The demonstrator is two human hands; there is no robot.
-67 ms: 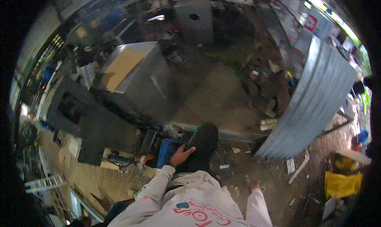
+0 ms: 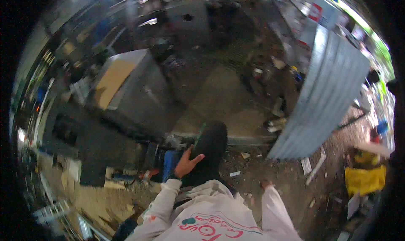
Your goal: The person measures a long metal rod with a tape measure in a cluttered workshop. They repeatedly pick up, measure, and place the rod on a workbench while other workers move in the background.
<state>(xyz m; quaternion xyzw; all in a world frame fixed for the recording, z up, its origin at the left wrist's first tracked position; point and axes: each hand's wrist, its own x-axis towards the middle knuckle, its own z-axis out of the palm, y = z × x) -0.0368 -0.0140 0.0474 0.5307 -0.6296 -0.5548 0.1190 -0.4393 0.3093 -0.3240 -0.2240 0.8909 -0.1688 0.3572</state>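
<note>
My left hand (image 2: 184,166) lies on my raised leg in dark trousers (image 2: 213,146). Its thumb points away from the other fingers, and I see nothing held in it. Beside it stands a blue object (image 2: 169,163), partly hidden by the hand and wrist. My right hand (image 2: 266,184) hangs low on the right, over the dirt ground, beyond a pale sleeve. It is small and blurred, so its fingers do not show clearly. A small white scrap (image 2: 235,173) lies on the ground between the leg and my right hand.
A grey metal cabinet (image 2: 147,89) topped with brown cardboard (image 2: 114,83) stands ahead on the left. Leaning at the right is a corrugated metal sheet (image 2: 322,93). A low sill (image 2: 249,140) crosses in front of me. A yellow sack (image 2: 365,180) lies far right among debris.
The whole view has turned slightly, with the cabinet and metal sheet shifted left. My left hand stays on the leg; my right hand sits a little higher in the picture.
</note>
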